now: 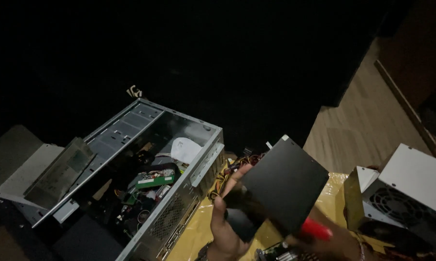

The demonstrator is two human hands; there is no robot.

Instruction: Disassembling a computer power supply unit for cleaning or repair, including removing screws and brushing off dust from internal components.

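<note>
I have the left hand (226, 227) wrapped around the near-left edge of a flat black rectangular unit (283, 186), thumb over its face and fingers closed underneath, so that hand is clamped firmly on it and holds it tilted up in the air above the yellow-covered table (198, 232). The right hand (334, 241) sits low at the near right, mostly in shadow; it is closed around a red-handled tool (317, 228), whose handle pokes out just below the black unit's near-right edge, and I cannot tell whether its tip touches the unit. The unit is near the middle of the view, just right of the open grey computer case (179, 193), which lies on its side to the left with cables, a green circuit board (155, 181) and a white rounded part (185, 149) inside. A bundle of coloured wires (237, 164) shows between the case and the unit, behind my left thumb. At the far right stands a grey power supply box (411, 188) with a fan grille. I judge that the step in hand is handling this lifted unit outside the case, with the tool kept ready. The next move, as I read it, calls for a steady left-hand hold, care that the wires do not snag, and better light, since much of the scene is dark.
</note>
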